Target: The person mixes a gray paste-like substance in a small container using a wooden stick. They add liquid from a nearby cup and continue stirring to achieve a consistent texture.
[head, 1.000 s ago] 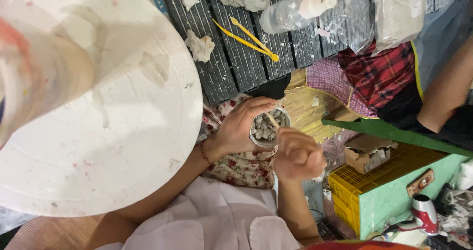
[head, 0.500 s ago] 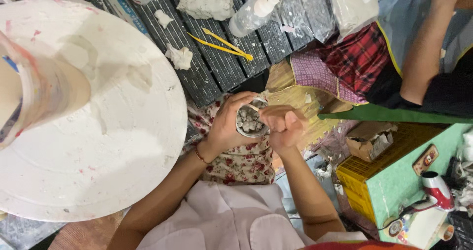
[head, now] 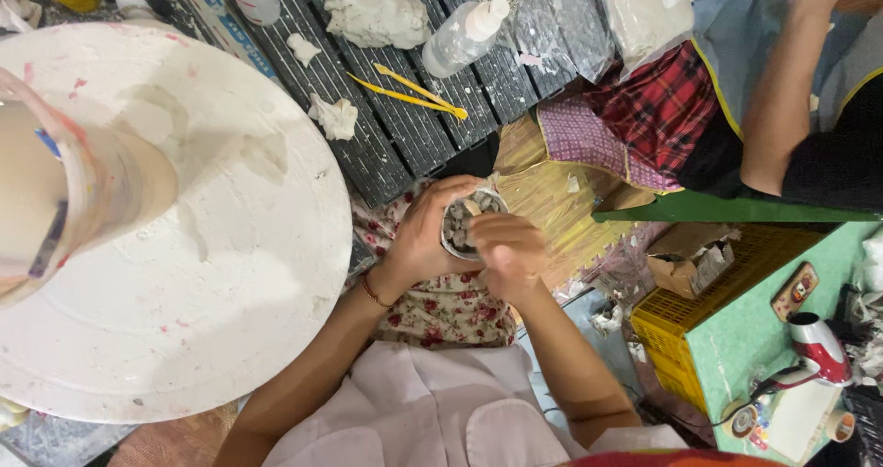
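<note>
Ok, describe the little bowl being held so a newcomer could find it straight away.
Start from the big round white plaster-smeared disc on the left and look just past its right edge. There the left hand cups a small round grey bowl of pale lumps, with the right hand working at it. Nothing else nearby is held in hands.

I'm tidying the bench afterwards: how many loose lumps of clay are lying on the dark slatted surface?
3. A big lump lies at the top, a small piece down-left of it, and a mid-sized one by the white wheel. Others may be hidden beyond the frame.
</note>
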